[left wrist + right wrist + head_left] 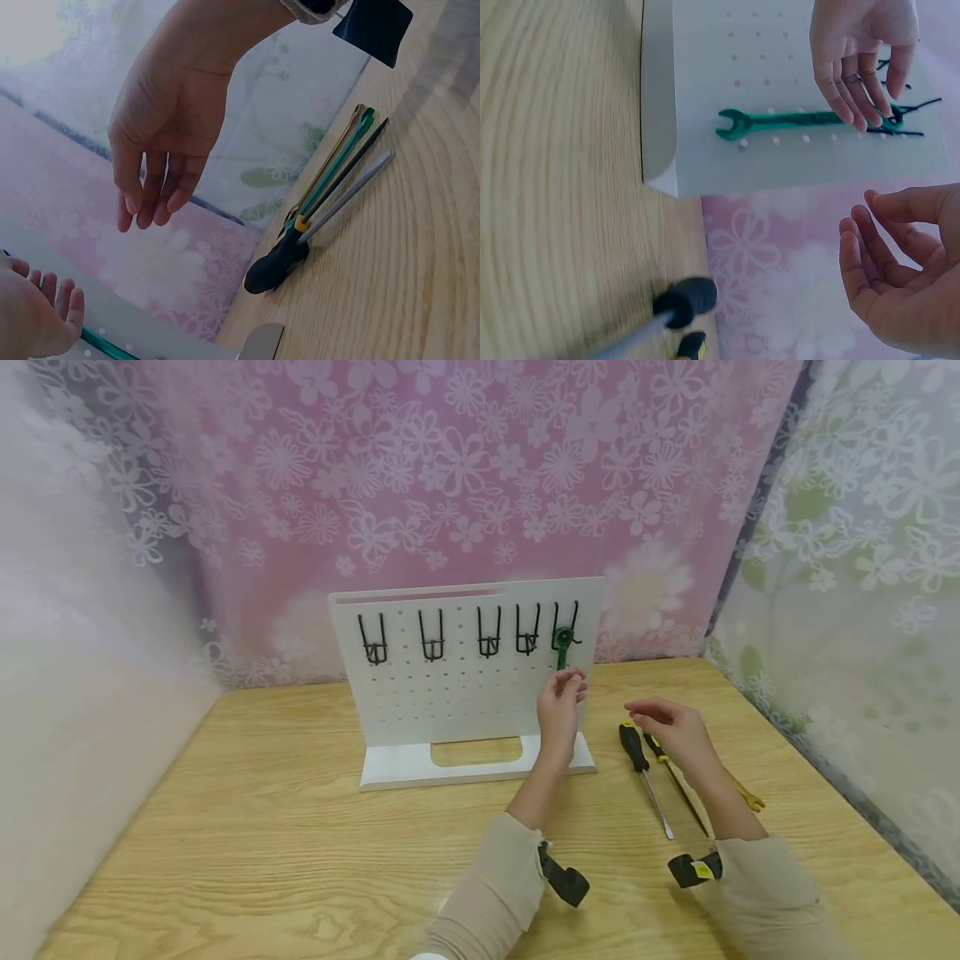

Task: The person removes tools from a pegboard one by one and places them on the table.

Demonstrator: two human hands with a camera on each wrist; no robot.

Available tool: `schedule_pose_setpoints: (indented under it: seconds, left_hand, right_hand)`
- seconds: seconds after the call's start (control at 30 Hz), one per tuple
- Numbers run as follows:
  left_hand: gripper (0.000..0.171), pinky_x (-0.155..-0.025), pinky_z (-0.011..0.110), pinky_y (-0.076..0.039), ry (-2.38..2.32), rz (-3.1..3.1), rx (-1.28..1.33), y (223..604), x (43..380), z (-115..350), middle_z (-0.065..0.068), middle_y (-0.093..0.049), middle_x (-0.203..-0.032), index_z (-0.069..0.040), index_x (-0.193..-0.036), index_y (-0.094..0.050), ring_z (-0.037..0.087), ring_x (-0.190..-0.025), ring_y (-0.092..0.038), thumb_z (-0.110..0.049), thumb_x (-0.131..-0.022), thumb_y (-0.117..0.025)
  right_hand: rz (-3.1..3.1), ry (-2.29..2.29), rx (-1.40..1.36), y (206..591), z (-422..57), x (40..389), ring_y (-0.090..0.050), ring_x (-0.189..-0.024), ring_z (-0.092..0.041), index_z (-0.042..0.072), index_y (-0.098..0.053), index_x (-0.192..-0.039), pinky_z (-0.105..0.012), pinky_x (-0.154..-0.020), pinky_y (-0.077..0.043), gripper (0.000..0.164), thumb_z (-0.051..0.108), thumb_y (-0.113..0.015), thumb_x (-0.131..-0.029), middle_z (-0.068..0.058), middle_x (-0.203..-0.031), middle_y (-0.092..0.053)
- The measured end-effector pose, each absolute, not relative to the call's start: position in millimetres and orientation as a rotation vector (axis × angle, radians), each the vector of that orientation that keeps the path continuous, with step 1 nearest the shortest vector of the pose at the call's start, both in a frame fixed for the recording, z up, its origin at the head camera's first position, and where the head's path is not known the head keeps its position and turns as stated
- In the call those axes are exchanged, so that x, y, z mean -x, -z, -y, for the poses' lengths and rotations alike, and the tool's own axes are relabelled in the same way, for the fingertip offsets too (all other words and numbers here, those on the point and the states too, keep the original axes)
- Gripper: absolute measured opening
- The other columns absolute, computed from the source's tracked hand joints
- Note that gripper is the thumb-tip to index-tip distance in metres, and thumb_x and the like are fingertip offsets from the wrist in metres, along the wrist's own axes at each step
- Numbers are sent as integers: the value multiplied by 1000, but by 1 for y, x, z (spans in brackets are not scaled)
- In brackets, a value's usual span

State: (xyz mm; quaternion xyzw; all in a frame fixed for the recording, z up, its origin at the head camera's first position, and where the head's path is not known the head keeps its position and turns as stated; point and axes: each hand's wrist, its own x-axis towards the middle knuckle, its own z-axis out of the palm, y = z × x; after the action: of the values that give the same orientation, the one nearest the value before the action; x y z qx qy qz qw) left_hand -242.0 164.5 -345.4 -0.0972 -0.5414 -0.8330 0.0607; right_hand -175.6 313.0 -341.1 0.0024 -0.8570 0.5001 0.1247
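Note:
A green combination wrench (780, 120) hangs by its ring end on the rightmost hook of the white pegboard (465, 693), its open jaw end downward. My left hand (558, 714) is in front of it, with loosely bent fingertips (862, 120) at the shank just below the ring. Off to the right, my right hand (678, 739) hovers above the tools on the table with its fingers loosely bent and nothing in them. Below it lie a screwdriver with a flat silver tip (652, 793) and a second, dark-shafted screwdriver (684, 793).
Beside the screwdrivers lie another green wrench (341, 154) and a gold wrench (330, 157). Several black double-prong hooks (432, 639) line the board's upper part. Flowered curtains (465, 485) stand behind and at both sides of the wooden table (262, 827).

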Motion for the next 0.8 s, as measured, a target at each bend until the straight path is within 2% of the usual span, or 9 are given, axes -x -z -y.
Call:
schedule_pose_setpoints:
  seconds: [0.1,0.2,0.37,0.47,0.67,0.8]
  left_hand:
    - [13,-80,33,-49,2466,1670,249,347,249,-157,10,-61,-97,-1,-100,-61,18,-87,-58,-10,-93,-53]
    - [14,-78,33,-49,2416,1717,200,350,254,-151,4,-60,-96,-3,-102,-60,14,-88,-56,-11,-92,-54]
    - [19,-76,31,-48,2338,1813,183,353,260,-143,-2,-58,-100,-6,-109,-59,12,-92,-55,-14,-93,-54]
    - [22,-78,29,-48,2294,1884,205,355,261,-141,-1,-60,-103,-7,-113,-60,11,-94,-54,-14,-93,-53]
    - [22,-75,27,-49,2207,1976,240,358,266,-144,4,-61,-105,-4,-112,-60,15,-95,-56,-9,-92,-55]
    - [20,-74,27,-49,2167,2026,244,359,268,-144,3,-61,-103,-5,-111,-60,16,-95,-56,-9,-92,-55]
  right_hand:
    - [2490,-1519,-9,343,-301,190,-55,-89,-3,-6,-55,-121,-15,-73,-48,34,16,-52,-95,-22,-115,-56]
    - [2487,-1581,-19,346,-290,205,-56,-95,-16,-6,-53,-123,-20,-77,-49,34,13,-52,-95,-24,-116,-54]
    - [2459,-1685,-41,354,-276,228,-49,-108,-35,-7,-48,-127,-39,-89,-45,36,8,-51,-94,-26,-120,-50]
    - [2452,-1703,-29,358,-269,238,-46,-112,-38,-6,-46,-129,-45,-92,-42,37,8,-51,-94,-26,-123,-48]
    - [2445,-1684,-33,365,-257,248,-47,-112,-38,-9,-44,-128,-42,-92,-43,37,4,-49,-93,-27,-123,-48]
    - [2459,-1681,-29,367,-253,250,-47,-112,-38,-9,-44,-127,-43,-92,-42,37,5,-49,-93,-27,-124,-48]
